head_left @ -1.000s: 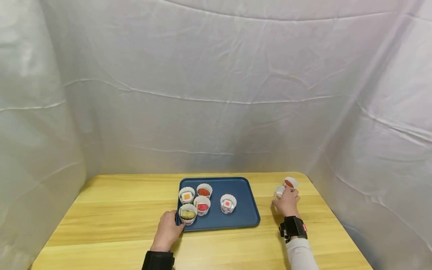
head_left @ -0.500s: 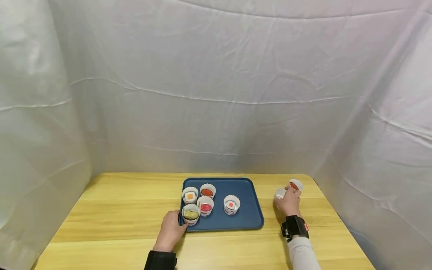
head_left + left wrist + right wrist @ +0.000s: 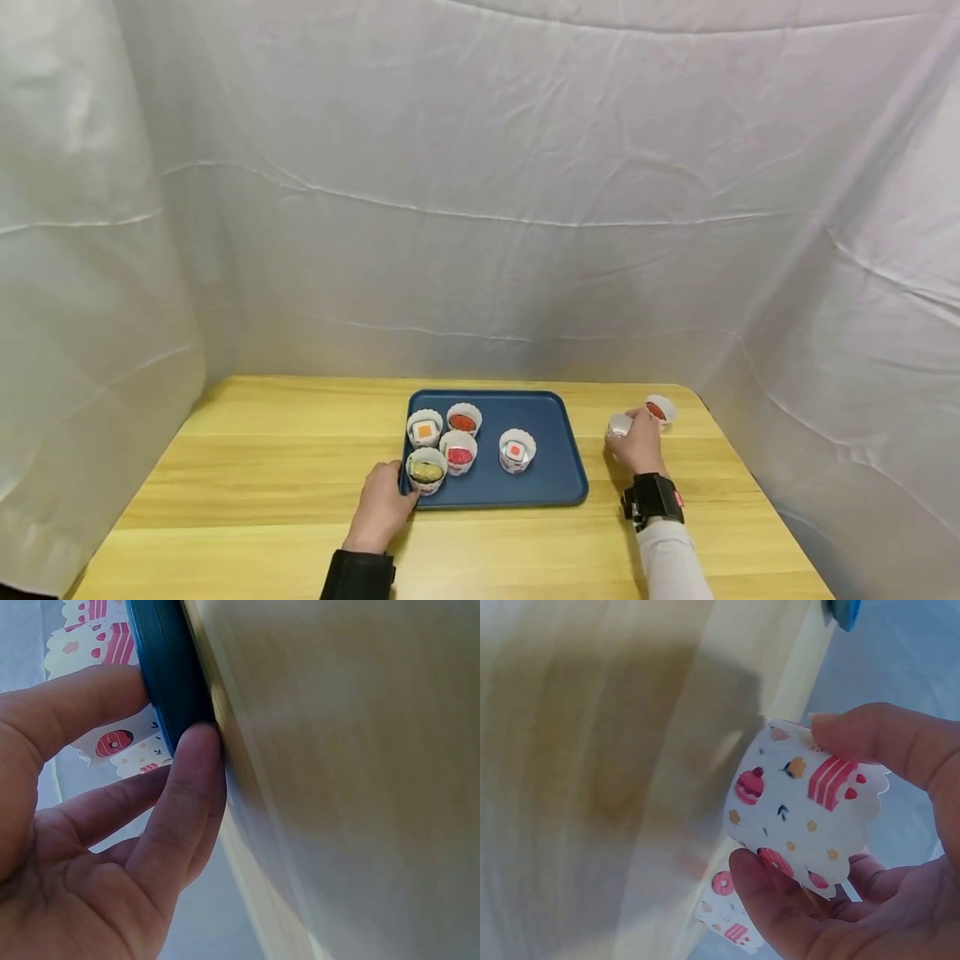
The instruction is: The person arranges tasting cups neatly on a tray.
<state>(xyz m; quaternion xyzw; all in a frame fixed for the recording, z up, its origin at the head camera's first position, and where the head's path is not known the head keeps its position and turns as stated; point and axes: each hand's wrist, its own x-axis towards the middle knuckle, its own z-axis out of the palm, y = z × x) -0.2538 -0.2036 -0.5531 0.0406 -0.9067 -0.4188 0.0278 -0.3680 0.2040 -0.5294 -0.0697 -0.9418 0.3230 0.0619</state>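
Observation:
At the front left corner of the blue tray (image 3: 547,487), my left hand (image 3: 380,504) pinches the rim. In the left wrist view the thumb presses the rim's inner side and the fingers lie against its outside. My right hand (image 3: 641,446) grips a white paper baking cup (image 3: 802,806) printed with cakes and doughnuts. Its contents are hidden in the right wrist view; whether it touches the table cannot be told. Just behind that hand, to the right, stands another paper cup with an orange-red filling (image 3: 656,411).
Several filled paper cups cluster on the tray's left side, among them one with a yellow-green filling (image 3: 427,472). A cup with a white and red piece (image 3: 517,451) stands alone near the tray's middle. A grey-white curtain (image 3: 480,275) encloses the wooden table (image 3: 285,467).
My right hand has drawn its cup slightly left, widening the gap to the cup behind. My left hand stays at the tray's corner. The head view has shifted a little.

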